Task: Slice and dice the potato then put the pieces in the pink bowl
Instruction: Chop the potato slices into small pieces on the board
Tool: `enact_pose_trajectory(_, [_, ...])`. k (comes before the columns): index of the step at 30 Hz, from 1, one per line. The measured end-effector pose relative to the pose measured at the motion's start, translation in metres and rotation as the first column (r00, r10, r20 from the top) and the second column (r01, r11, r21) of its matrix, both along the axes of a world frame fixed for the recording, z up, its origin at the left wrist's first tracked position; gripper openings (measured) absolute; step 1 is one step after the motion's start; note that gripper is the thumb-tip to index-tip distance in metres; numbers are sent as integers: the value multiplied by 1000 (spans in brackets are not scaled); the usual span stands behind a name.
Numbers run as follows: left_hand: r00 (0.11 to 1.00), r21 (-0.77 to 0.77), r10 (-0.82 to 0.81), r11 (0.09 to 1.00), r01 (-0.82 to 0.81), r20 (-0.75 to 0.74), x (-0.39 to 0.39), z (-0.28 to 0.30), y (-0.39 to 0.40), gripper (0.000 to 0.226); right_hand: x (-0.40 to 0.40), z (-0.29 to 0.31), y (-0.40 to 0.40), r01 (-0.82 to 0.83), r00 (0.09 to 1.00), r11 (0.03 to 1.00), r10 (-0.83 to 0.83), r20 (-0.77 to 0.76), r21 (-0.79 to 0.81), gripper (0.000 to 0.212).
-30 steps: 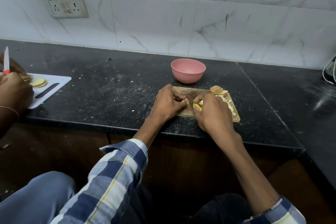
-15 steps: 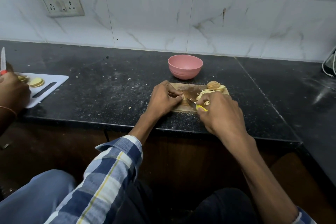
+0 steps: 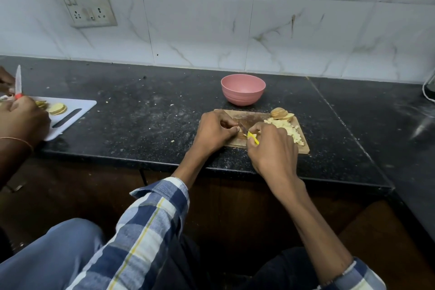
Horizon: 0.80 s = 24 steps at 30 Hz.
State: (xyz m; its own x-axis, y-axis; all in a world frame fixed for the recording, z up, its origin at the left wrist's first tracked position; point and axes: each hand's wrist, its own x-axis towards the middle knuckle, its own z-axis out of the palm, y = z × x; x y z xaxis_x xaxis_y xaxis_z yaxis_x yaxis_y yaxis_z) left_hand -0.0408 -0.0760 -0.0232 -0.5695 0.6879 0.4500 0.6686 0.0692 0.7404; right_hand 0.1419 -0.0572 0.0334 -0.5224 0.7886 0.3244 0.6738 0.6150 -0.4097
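Wooden board (image 3: 303, 148) sits at the counter (image 3: 141, 125) edge (bowl (image 3: 243, 89) just behind).

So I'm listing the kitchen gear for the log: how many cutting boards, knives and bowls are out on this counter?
Cutting boards: 2, wooden cutting board, white cutting board
Knives: 2, yellow-handled knife, red-handled knife
Bowls: 1, pink bowl
Total: 5

One pink bowl (image 3: 243, 89), two cutting boards, wooden (image 3: 303, 147) and white (image 3: 80, 107), two knives, yellow-handled (image 3: 253, 138) and red-handled (image 3: 18, 82), four hands in view.
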Motion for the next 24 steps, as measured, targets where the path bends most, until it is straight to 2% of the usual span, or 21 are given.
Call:
enact_pose_trajectory(7, [1000, -11, -12, 1000, 12, 10, -4, -2, 2, 28, -13, 10, 3, -22, 999, 1000, 22, 47, -17, 24])
enact_pose_trajectory(15, [999, -131, -25, 991, 19, -43, -15, 4, 7, 5, -7, 17, 1, -14, 996, 998, 20, 85, -69, 27])
enact_pose_trajectory(24, [1000, -95, 25, 995, -24, 7, -8, 2, 3, 12, 11, 22, -14, -23, 992, 999, 25, 126, -22, 25])
